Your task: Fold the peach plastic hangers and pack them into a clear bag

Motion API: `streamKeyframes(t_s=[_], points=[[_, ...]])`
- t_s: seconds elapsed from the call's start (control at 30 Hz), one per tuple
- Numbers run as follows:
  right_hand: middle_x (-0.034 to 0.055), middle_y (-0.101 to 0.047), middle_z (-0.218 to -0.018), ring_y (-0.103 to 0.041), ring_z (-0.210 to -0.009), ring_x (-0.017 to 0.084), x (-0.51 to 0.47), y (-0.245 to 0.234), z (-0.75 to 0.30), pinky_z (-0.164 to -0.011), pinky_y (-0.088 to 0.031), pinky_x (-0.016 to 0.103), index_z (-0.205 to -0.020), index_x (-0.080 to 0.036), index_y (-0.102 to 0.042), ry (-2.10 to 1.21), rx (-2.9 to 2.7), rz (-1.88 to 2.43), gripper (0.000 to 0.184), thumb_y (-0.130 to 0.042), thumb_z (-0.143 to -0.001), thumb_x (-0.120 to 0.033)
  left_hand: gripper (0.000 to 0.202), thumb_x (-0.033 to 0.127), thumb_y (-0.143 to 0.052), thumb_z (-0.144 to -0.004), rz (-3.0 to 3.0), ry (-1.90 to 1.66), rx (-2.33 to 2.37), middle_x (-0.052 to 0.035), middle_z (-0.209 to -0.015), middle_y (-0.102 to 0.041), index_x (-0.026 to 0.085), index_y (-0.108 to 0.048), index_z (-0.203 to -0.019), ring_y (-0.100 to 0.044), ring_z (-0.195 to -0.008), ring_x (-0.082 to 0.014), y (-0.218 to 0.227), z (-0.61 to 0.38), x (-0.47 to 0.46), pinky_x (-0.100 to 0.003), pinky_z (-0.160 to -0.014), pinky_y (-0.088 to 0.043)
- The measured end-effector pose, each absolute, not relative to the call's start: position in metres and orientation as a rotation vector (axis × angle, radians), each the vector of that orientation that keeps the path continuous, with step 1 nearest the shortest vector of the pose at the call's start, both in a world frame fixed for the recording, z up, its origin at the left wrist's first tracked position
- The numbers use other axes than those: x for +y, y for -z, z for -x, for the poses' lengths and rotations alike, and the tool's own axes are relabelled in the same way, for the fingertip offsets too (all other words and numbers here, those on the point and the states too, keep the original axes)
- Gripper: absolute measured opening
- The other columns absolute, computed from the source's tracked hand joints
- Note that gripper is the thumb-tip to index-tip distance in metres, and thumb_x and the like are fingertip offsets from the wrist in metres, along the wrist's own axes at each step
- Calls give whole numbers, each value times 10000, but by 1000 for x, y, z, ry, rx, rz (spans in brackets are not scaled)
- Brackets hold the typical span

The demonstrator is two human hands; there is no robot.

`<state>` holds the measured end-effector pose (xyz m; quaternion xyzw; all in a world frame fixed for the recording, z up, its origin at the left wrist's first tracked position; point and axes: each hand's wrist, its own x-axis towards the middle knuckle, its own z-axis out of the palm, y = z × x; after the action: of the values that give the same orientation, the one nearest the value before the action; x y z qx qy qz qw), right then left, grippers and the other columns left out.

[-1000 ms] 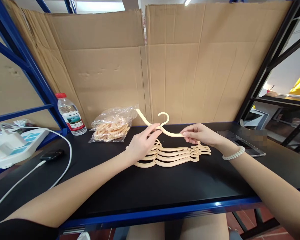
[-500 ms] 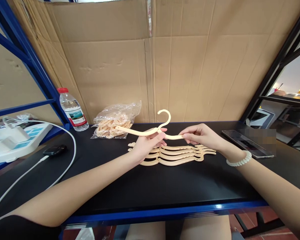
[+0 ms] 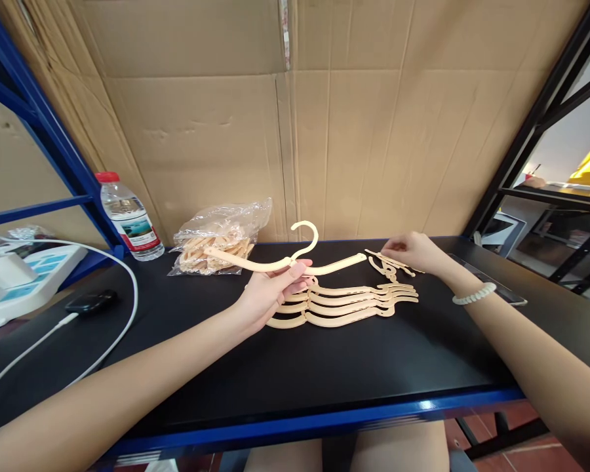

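Black tabletop (image 3: 324, 367); bottle label (image 3: 137, 233) illegible; left grip (image 3: 268, 294) holds hanger (image 3: 270, 266).

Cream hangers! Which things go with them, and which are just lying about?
In the job:
held hanger, in the left hand
row of hangers
cream pieces by the right hand
probably the bag of similar pieces

Just lying about:
bottle
power strip
black gadget
tablet or phone

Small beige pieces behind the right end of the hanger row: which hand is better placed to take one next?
Probably the right hand: its fingertips are at the small beige pieces, while the left hand is occupied, gripping the raised hanger near its middle.
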<state>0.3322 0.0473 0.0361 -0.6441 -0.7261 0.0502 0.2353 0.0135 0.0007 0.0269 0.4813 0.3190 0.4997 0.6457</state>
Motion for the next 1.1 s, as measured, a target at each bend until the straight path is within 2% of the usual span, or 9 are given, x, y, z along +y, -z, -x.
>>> streamKeyframes(t_s=[0.1,0.27,0.57,0.8,0.87,1.1], points=[[50,-709,-687,-647,-656,202,56,-26,-337,-610,-461,298,-686,-200,-702,-58,-2000,1846,183,-615,-760,-344,206,242,-808,-710,-1092,-1167,709,-36,-775,-750,124,-769,-874,-692,-708,-101,-28,-12,3,-146,-699,-582],[90,-736,-794,-671,-740,244,69,-16,-357,-641,-467,317,-785,-178,-726,35,-1950,1957,171,-595,-754,-284,140,194,-775,-746,-1075,-1183,713,-37,-770,-751,118,-768,-864,-694,-691,-97,-29,-13,4,-137,-677,-582],[60,-735,-838,-664,-721,199,81,3,-354,-596,-442,267,-899,-194,-727,2,-2051,1881,245,-567,-812,-357,156,208,-802,-713,-1070,-1186,707,-35,-797,-754,122,-770,-839,-691,-678,-92,-28,-12,4,-138,-678,-584],[47,-709,-759,-652,-723,198,87,9,-340,-641,-458,280,-984,-184,-721,5,-1964,1775,260,-575,-780,-251,204,235,-811,-702,-1081,-1186,714,-41,-792,-750,123,-769,-868,-684,-686,-92,-26,-11,6,-140,-682,-579],[46,-705,-732,-651,-707,198,86,8,-337,-647,-465,284,-954,-180,-730,-25,-1914,1747,246,-596,-762,-255,202,233,-811,-702,-1081,-1185,718,-40,-774,-750,124,-770,-867,-682,-680,-90,-28,-12,5,-136,-677,-576],[44,-666,-622,-627,-673,212,77,-6,-331,-643,-447,313,-646,-190,-708,-201,-1685,1626,112,-648,-702,-265,182,231,-796,-720,-1092,-1186,722,-37,-772,-746,132,-769,-871,-680,-685,-89,-30,-11,3,-134,-674,-570]])
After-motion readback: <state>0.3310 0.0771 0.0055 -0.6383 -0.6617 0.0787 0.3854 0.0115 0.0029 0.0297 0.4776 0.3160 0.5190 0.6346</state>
